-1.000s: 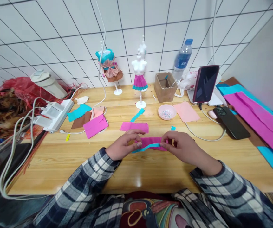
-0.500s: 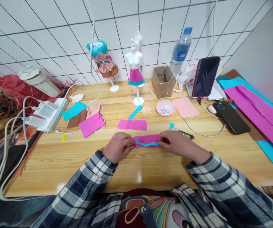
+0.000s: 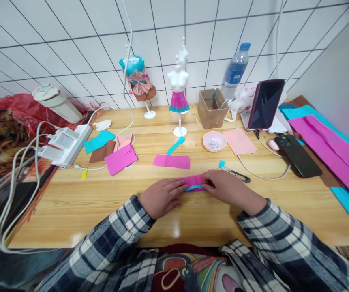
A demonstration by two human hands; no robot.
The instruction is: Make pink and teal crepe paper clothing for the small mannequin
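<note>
A magenta crepe paper strip [image 3: 194,181] lies on the table with a narrow blue paper strip [image 3: 195,187] along its near edge. My left hand [image 3: 163,196] rests flat over the left end of both, fingers stretched out and pressing down. At the right end, my right hand [image 3: 227,186] pinches the blue strip against the magenta one between thumb and forefinger. Its fingertips hide that end. Just beyond lie another magenta strip [image 3: 172,161] and a blue scrap [image 3: 176,145]. Small scissors or snips [image 3: 238,175] lie partly behind my right hand, beside a tiny blue piece [image 3: 221,163].
A white mannequin [image 3: 178,83] in a magenta skirt and a second dressed mannequin [image 3: 139,81] stand by the wall. Nearby are a cardboard box [image 3: 212,109], a pink bead dish [image 3: 215,142], a propped phone [image 3: 266,103], a dark phone [image 3: 298,156] and a power strip [image 3: 73,146].
My left hand has slid right along the strip and flattened from a pinch, covering more of its left end. My right hand stays at the right end. The view has shifted slightly.
</note>
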